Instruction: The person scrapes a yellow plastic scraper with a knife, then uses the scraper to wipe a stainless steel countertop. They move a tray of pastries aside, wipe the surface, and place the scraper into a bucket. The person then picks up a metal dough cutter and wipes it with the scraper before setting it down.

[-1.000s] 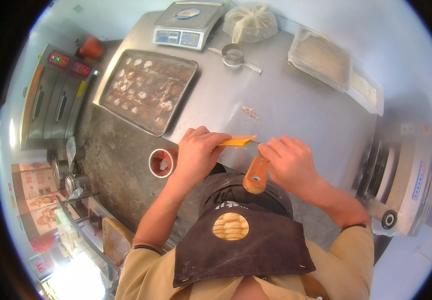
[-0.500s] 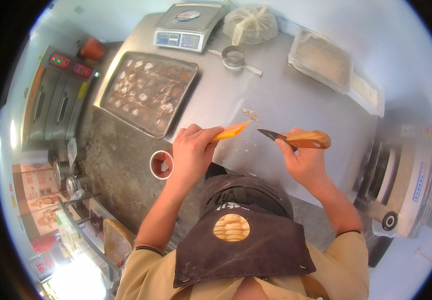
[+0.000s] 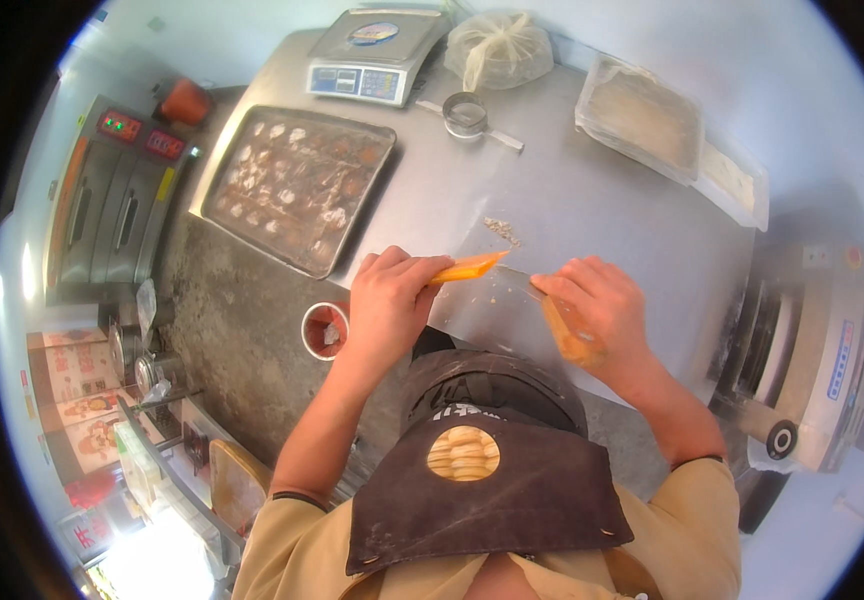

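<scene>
My left hand [image 3: 390,295] is closed around a flat orange tapered piece [image 3: 470,267], its pointed end sticking out to the right over the steel table [image 3: 562,170]. I cannot make out exactly what it is. My right hand [image 3: 607,310] grips a knife [image 3: 569,332] by its wooden handle. The handle slants down toward me, and the greyish blade, partly blurred, points up and left toward the orange piece. A small gap separates the blade from the orange tip. Just beyond the tip lies a little heap of pale brown crumbs [image 3: 502,232], with a few specks nearer me.
A dark baking tray [image 3: 384,150] with floury residue sits at the left. Farther back are a scale [image 3: 357,82], a small sieve [image 3: 465,117], a tied plastic bag [image 3: 499,50] and plastic-covered tubs [image 3: 642,115]. A red bin [image 3: 325,330] stands below; a machine [image 3: 812,350] is at right.
The knife has turned in my right hand: its handle pointed right and now slants down toward me. My left hand and the orange piece have shifted only slightly.
</scene>
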Tool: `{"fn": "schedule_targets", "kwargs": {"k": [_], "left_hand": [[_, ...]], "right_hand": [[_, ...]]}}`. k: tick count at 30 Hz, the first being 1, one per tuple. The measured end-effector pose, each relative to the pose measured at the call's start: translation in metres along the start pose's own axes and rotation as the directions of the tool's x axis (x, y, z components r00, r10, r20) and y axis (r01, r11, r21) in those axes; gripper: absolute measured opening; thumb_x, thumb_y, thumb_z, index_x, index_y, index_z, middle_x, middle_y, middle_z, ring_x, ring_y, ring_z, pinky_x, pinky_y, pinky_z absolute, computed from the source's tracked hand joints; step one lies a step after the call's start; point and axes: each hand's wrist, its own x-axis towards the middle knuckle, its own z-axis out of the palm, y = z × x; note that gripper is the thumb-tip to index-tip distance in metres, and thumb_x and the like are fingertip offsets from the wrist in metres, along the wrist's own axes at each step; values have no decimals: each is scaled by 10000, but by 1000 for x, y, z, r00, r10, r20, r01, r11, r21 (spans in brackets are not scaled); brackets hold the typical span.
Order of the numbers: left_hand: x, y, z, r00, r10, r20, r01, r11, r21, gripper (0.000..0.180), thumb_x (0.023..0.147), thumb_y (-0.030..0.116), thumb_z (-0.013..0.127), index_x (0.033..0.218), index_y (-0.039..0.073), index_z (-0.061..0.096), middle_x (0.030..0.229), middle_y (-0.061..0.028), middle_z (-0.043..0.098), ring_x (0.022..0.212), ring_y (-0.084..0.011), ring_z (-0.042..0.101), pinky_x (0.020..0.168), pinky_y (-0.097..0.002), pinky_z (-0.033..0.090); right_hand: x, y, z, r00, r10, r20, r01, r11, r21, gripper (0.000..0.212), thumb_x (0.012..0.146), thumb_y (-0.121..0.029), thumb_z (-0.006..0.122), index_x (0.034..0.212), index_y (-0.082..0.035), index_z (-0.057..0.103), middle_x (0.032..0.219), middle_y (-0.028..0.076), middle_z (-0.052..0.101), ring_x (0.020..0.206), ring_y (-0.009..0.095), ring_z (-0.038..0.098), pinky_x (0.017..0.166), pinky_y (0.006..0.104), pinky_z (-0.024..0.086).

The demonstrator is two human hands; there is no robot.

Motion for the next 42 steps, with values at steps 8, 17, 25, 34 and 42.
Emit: {"fn": "schedule_targets", "kwargs": {"k": [8, 17, 25, 34, 42], "left_hand": [[1, 3, 1, 1000, 3, -8, -3, 1000, -13, 311, 810, 25, 816, 1101, 136, 812, 804, 4, 734, 759, -199, 627, 717, -369, 463], [-4, -1, -3, 994, -77, -72, 71, 994, -81, 339, 797, 31, 819, 1120, 129, 798, 840, -5, 751, 766, -202, 624, 731, -369, 476], [-5, -1, 2, 988, -15, -154, -9, 988, -154, 429, 765, -48, 825, 1162, 112, 812, 944, -41, 785, 816, -212, 666, 766, -347, 528], [-4, 5, 0, 983, -16, -182, -21, 980, -197, 439, 765, -77, 805, 1173, 84, 811, 945, -62, 785, 822, -216, 670, 769, -334, 540], [-16, 10, 7, 955, -281, -100, 189, 828, -527, 327, 882, -41, 761, 1188, 72, 777, 1045, -71, 784, 892, -172, 687, 846, -305, 535]], "right_hand": [[5, -5, 4, 998, -21, 53, 25, 997, -80, 309, 702, -60, 771, 1007, -93, 734, 854, 24, 626, 751, 247, 602, 630, 379, 480], [-6, 3, 8, 987, 80, -138, -96, 989, -111, 209, 798, -27, 768, 1001, -51, 722, 806, 64, 607, 684, 259, 573, 593, 356, 461], [-51, -6, 26, 891, 425, -158, -361, 875, 322, 63, 944, -71, 734, 908, -24, 712, 745, 48, 594, 628, 185, 553, 582, 322, 429], [-66, -15, 36, 871, 457, -181, -362, 846, 392, 112, 965, -81, 740, 899, -3, 695, 765, 41, 603, 637, 144, 551, 595, 287, 429], [-65, -24, 42, 865, 468, -181, -361, 830, 425, 147, 962, -90, 746, 867, 0, 678, 753, 45, 585, 637, 150, 549, 593, 293, 421]]}}
